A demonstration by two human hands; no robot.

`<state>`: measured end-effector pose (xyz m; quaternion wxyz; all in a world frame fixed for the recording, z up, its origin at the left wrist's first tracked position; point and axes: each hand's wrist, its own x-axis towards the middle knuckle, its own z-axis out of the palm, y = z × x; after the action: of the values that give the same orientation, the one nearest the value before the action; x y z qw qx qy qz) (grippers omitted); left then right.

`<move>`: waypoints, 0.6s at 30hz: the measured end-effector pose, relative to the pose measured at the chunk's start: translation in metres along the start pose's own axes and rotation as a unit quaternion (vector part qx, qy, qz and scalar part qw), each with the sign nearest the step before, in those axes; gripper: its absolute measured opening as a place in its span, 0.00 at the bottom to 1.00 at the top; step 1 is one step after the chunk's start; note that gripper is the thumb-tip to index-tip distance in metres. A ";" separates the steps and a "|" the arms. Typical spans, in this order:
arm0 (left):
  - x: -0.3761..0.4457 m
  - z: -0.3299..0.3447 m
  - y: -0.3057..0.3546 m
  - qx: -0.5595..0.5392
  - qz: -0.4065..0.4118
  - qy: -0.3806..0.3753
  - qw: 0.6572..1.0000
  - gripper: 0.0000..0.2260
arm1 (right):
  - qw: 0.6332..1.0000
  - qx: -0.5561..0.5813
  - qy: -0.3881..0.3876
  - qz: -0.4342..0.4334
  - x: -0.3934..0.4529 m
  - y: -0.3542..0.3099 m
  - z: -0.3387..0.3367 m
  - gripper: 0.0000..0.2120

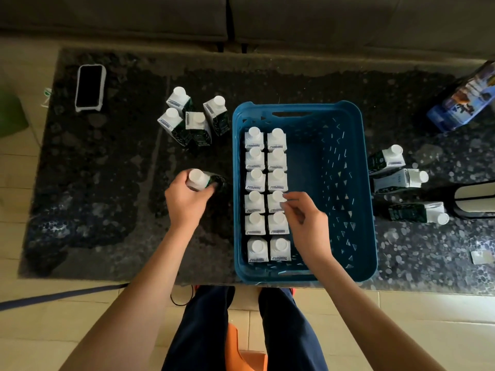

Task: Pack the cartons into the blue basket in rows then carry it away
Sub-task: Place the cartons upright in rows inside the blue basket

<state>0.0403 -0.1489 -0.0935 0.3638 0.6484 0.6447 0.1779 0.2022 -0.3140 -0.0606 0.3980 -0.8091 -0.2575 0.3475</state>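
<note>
Cartons are spread over a dark speckled table (107, 210), and the scene is read from its left side. A phone (90, 87) in a pale case is laid flat near the far left corner. Further right, a cluster of four cartons (194, 119) is stood upright, close together, beside the basket's far left corner. Nearer the person, a single carton (200, 180) is gripped by the left hand (187, 200), with fingers and thumb curled round its upper part, on the table just left of the basket. The blue basket (345, 183) is set at the table's near edge; two rows of six white-capped cartons (266, 194) are packed upright against its left wall, while the right half of its floor is left bare. The right hand (305, 223) is held over the basket, its fingers loosely bent and holding nothing, fingertips (288, 200) at the cap of the fourth carton in the second row; actual contact cannot be told. To the right of the basket, three cartons (399, 180) are laid on their sides. A blue printed package (466, 100) is seen at the far right corner.
</note>
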 end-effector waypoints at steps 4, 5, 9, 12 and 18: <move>0.004 -0.027 0.038 -0.076 0.006 0.075 0.994 0.19 | 0.995 -0.009 -0.045 -0.085 0.016 -0.048 0.020 0.12; 0.004 -0.032 0.047 -0.091 0.018 0.086 0.992 0.19 | 0.990 -0.018 -0.074 -0.118 0.021 -0.060 0.025 0.16; -0.005 -0.044 0.090 -0.098 0.092 0.111 0.985 0.19 | 0.955 -0.113 -0.151 -0.229 0.043 -0.094 0.047 0.36; -0.010 -0.043 0.112 -0.098 0.135 0.083 0.983 0.22 | 0.962 -0.075 -0.079 -0.249 0.052 -0.108 0.055 0.37; -0.004 -0.040 0.129 -0.114 0.191 -0.198 0.955 0.34 | 0.967 -0.002 -0.140 -0.213 0.064 -0.110 0.016 0.41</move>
<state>0.1025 -0.1305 0.0247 0.5149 0.7356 0.3994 0.1848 0.2147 -0.2016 0.0002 0.4212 -0.6794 -0.4781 0.3640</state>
